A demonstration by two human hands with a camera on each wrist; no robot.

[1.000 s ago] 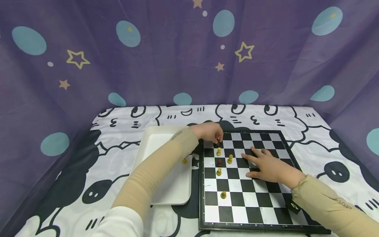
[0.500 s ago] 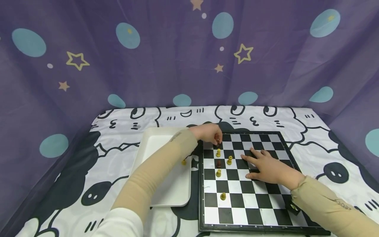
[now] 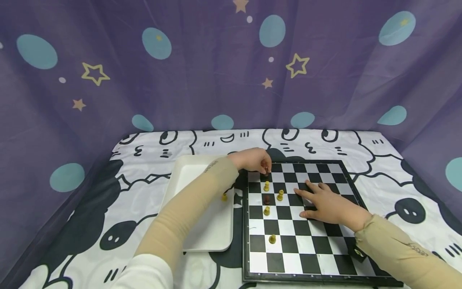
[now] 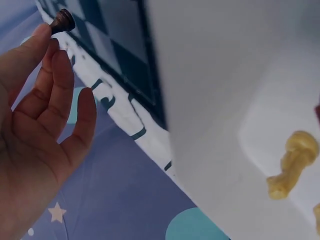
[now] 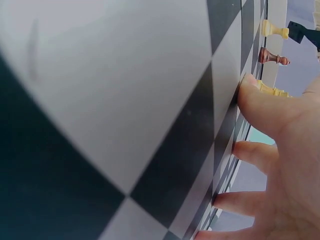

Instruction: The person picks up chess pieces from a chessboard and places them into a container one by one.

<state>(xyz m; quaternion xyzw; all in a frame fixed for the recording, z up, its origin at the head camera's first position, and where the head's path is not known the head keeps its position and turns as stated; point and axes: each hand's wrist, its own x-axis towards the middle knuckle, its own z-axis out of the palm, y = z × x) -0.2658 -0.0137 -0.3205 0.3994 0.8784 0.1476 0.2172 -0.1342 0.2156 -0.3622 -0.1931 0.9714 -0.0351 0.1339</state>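
Note:
My left hand (image 3: pixel 254 159) reaches over the chessboard's (image 3: pixel 299 268) far left corner. Its thumb and index finger pinch a dark brown chess piece (image 4: pixel 63 21), low over a square there; the head of the piece is hidden by the fingertips. My right hand (image 3: pixel 326 202) lies on the middle right of the board with its fingers spread, touching the squares and holding nothing. Between the hands stand a brown pawn (image 5: pixel 274 57) and yellow pieces, among them a rook-like one (image 3: pixel 280 195). Nearer me, a yellow pawn (image 3: pixel 272 239) stands alone.
Left of the board is a white tray (image 3: pixel 207 244), with a yellow knight-like piece (image 4: pixel 294 164) lying in it, partly under my left forearm in the head view. Next to my right sleeve sits a small black object (image 3: pixel 358 253) on the board. A purple curtain (image 3: pixel 216 72) hangs behind.
The left wrist has shifted slightly up and left while its fingertips stay at the same square with the brown piece. The right hand and the standing pieces have not moved.

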